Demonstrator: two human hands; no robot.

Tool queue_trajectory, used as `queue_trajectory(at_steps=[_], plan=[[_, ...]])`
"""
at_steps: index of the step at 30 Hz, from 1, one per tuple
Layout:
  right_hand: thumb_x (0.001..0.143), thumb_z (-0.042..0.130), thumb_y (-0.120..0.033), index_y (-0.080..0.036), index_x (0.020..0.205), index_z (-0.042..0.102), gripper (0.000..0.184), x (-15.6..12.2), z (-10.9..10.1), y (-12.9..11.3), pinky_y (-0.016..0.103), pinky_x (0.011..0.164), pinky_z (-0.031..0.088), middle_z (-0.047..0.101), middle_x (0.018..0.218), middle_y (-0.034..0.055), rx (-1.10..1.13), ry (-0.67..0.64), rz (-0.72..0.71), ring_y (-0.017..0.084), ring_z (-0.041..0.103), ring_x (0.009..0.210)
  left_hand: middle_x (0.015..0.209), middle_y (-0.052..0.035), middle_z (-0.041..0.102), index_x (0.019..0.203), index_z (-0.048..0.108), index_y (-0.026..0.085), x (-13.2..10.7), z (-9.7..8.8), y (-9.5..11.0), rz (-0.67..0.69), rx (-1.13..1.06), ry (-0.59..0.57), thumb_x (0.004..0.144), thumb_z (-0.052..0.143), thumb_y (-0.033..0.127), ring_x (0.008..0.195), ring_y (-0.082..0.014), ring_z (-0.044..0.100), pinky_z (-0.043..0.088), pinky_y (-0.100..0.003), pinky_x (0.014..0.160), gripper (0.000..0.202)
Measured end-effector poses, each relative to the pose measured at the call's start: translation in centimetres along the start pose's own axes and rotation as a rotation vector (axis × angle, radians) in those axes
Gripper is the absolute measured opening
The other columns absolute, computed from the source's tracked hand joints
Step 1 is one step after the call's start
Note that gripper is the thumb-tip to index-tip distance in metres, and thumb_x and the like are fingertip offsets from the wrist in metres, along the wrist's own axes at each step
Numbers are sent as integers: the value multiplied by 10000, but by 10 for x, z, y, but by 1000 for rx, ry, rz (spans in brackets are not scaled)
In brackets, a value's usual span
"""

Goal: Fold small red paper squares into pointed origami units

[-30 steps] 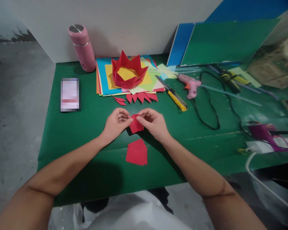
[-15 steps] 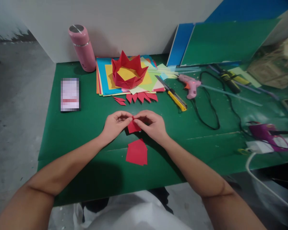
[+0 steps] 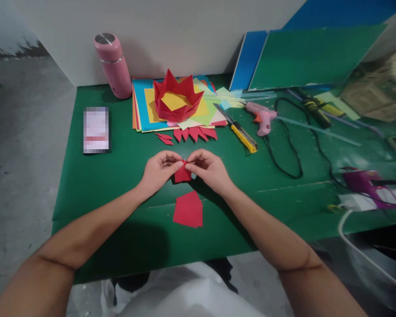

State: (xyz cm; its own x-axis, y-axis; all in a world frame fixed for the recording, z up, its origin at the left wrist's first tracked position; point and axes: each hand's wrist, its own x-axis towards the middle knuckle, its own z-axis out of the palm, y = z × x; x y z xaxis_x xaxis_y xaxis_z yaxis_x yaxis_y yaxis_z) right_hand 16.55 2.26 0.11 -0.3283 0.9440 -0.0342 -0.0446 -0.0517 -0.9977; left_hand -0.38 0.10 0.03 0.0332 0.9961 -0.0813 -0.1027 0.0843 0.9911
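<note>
Both sets of fingers [image 3: 176, 166] tight on red paper [image 3: 182, 174], straight near edge crosswise.

And counted right now: two hands [image 3: 160, 171] | one red paper [image 3: 183, 174] held | one pointed red ring [image 3: 176, 116] seen | one pink flask [image 3: 114, 70] spotted | one glue gun [image 3: 264, 116] noted | one yellow cutter [image 3: 243, 137] tallied | one pixelated item [image 3: 97, 130] logged | stacked red sheets [image 3: 188, 211]: overlapped, exact number cannot be read

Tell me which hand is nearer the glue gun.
Right: the right hand is left of the glue gun, on its near side; the left hand is farther left, past the held paper.
</note>
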Motion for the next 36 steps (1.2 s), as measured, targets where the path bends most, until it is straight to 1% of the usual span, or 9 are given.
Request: queue_trajectory(at_steps=[4, 12, 18, 23, 28, 31, 34, 36], plan=[[680, 798, -364, -203, 792, 594, 283, 1, -1, 1, 226, 627, 488, 599, 737, -26, 28, -23, 0, 81, 564, 656, 803, -18, 678, 838, 623, 153, 0, 0, 0, 9, 4, 3, 681, 752, 289, 724, -110, 638, 525, -246, 697, 245], [702, 788, -323, -204, 837, 583, 273, 0, 0, 1, 219, 604, 464, 579, 717, -36, 59, -61, -1, 75, 545, 642, 817, -25, 682, 864, 618, 158, -1, 0, 0, 48, 56, -9, 693, 741, 291, 728, -120, 653, 540, -255, 691, 249], [707, 780, -365, -206, 847, 566, 302, -1, 1, 0, 227, 589, 460, 570, 704, -39, 31, -79, 10, 79, 537, 621, 742, -2, 665, 815, 609, 163, 0, 1, -2, 75, 58, 30, 681, 738, 248, 686, -114, 642, 538, -252, 666, 204], [707, 782, -360, -204, 845, 566, 300, -2, 2, -1, 227, 588, 458, 566, 697, -42, 34, -86, 12, 77, 534, 616, 706, 8, 653, 796, 609, 165, 0, 2, -1, 74, 66, 49, 678, 724, 230, 661, -109, 627, 524, -237, 635, 176], [708, 782, -370, -204, 844, 565, 306, -2, 3, -3, 226, 579, 452, 567, 691, -44, 37, -91, 23, 74, 528, 607, 743, -3, 666, 799, 628, 166, -3, 2, 1, 95, 107, 38, 707, 700, 235, 681, -109, 628, 521, -230, 643, 135], [709, 781, -365, -200, 845, 563, 305, -3, 4, -3, 220, 576, 442, 562, 685, -48, 45, -99, 25, 70, 522, 604, 792, -18, 698, 832, 654, 168, -5, 2, 3, 92, 157, 27, 743, 670, 236, 694, -115, 639, 525, -235, 660, 113], [710, 781, -351, -198, 849, 567, 297, -3, 4, -3, 217, 575, 434, 562, 684, -49, 55, -96, 32, 66, 515, 601, 879, -35, 724, 904, 683, 179, -5, 1, 5, 91, 207, 1, 776, 643, 241, 739, -127, 660, 534, -251, 701, 148], [706, 783, -345, -201, 850, 569, 296, -2, 3, -3, 217, 578, 435, 561, 683, -50, 68, -75, 38, 67, 515, 602, 879, -36, 729, 898, 694, 187, -4, 0, 5, 93, 230, -15, 776, 657, 266, 750, -138, 665, 534, -258, 699, 150]])
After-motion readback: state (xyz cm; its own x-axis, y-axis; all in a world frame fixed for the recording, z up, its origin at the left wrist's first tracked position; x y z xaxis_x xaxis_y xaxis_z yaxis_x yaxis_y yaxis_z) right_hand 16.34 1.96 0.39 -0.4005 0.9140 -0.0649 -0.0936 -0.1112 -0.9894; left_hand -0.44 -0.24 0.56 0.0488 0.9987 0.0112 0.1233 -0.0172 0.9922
